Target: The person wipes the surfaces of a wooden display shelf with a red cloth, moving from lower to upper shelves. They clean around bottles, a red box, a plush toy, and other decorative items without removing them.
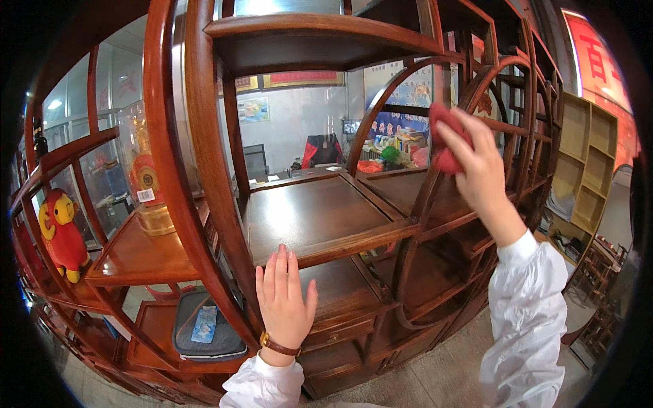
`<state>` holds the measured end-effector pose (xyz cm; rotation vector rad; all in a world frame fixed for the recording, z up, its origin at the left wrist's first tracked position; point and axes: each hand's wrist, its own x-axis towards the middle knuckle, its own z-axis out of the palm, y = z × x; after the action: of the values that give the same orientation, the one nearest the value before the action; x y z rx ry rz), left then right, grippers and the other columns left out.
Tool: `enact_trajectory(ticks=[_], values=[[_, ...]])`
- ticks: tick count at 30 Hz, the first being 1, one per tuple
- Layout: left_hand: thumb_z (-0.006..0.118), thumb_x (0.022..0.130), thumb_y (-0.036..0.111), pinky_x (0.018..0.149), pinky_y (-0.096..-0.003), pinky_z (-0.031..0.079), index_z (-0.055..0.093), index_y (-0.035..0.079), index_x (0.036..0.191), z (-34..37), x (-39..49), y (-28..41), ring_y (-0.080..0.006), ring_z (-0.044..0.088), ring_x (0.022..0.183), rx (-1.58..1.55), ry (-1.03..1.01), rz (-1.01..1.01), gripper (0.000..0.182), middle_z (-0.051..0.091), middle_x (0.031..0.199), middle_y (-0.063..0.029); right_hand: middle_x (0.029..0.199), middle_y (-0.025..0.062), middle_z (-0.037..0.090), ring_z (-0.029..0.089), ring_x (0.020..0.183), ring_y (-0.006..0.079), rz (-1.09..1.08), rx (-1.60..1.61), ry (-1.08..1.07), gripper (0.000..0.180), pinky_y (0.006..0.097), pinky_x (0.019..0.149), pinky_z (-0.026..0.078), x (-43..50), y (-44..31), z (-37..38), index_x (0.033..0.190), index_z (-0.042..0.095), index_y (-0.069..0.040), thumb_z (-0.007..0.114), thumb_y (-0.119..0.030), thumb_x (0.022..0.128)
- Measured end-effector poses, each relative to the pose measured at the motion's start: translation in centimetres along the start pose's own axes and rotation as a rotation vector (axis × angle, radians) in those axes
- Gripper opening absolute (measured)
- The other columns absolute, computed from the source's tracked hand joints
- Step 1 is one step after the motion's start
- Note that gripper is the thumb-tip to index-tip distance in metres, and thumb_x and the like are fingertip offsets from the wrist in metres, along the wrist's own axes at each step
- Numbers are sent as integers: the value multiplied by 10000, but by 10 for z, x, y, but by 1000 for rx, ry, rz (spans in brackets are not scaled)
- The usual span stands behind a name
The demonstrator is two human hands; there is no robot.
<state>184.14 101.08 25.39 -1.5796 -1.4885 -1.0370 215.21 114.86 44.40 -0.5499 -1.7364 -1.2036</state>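
Observation:
A dark red cloth (449, 145) is bunched in my right hand (479, 163), which presses it near the curved wooden frame (426, 196) of a wooden display cabinet. Whether the cloth touches the wood cannot be told. My left hand (285, 296), with a brown-strapped watch (279, 347) at the wrist, holds nothing. Its fingers are slightly apart, with the tips at the front edge of a shelf (311, 214) in the same cabinet. That glossy shelf reflects bright light. Below it lies a lower shelf (336, 288) above a small drawer (336, 334).
To the left, a second cabinet holds a red and yellow plush toy (64, 234), a bottle in a clear case (145, 173) and a grey zipped case (209, 324). A tan cubby shelf (581, 158) stands at right. Behind the cabinet are office chairs (322, 149) and stacked books (408, 145).

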Motion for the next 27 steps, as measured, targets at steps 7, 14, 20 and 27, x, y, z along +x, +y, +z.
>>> enact_trajectory(ticks=[7, 14, 20, 27], values=[[694, 877, 220, 1176, -501, 293, 468, -11, 1449, -3, 1, -2, -319, 427, 1397, 60, 4, 10, 657, 472, 1504, -165, 1530, 105, 408, 367, 1398, 375, 241, 96, -107, 690, 488, 1152, 359, -29, 3, 33, 1392, 556, -118, 745, -15, 736], [700, 878, 226, 1172, -491, 297, 475, -9, 1441, -6, 1, -4, -309, 425, 1399, 47, -22, 23, 650, 470, 1509, -156, 1535, 124, 406, 355, 1408, 406, 283, 265, -46, 659, 498, 1168, 313, -86, -50, 52, 1336, 600, -122, 702, 66, 713], [696, 881, 233, 1170, -489, 298, 469, -9, 1445, -7, 1, -5, -309, 427, 1398, 33, -31, 34, 655, 471, 1509, -159, 1530, 157, 397, 357, 1411, 413, 438, 331, 39, 636, 499, 1162, 297, -143, -114, 62, 1296, 639, -119, 625, 123, 708], [693, 883, 229, 1167, -498, 297, 462, -16, 1452, -7, 1, -8, -325, 427, 1399, 9, -27, 58, 660, 468, 1508, -174, 1494, 146, 414, 371, 1375, 403, 483, 205, 15, 658, 492, 1149, 318, -180, -155, 61, 1252, 682, -115, 645, 128, 642]])
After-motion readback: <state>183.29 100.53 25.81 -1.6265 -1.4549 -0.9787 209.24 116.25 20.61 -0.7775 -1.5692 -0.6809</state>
